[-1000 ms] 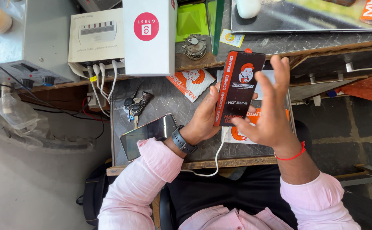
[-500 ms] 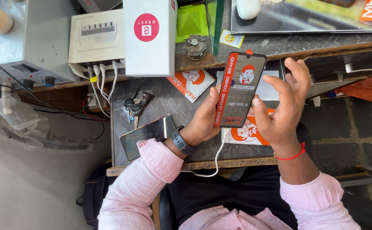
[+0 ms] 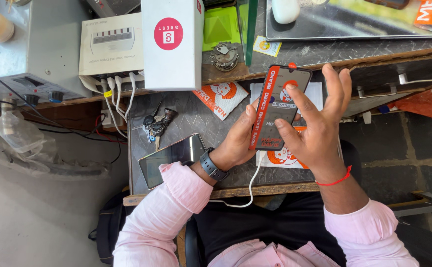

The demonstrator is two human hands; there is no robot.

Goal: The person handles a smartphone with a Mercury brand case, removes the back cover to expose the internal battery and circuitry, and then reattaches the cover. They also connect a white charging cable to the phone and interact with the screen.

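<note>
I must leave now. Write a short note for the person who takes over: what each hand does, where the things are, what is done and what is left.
Left hand: grips the phone from below, tilted over the desk.
Right hand: thumb and forefinger pressed on the printed film covering the screen; a red tab sticks out at the top.
Nearby: second phone flat by the left wrist, keys, white cable.
Done: film lies on the screen.
Left: printed layer not peeled off yet.
</note>
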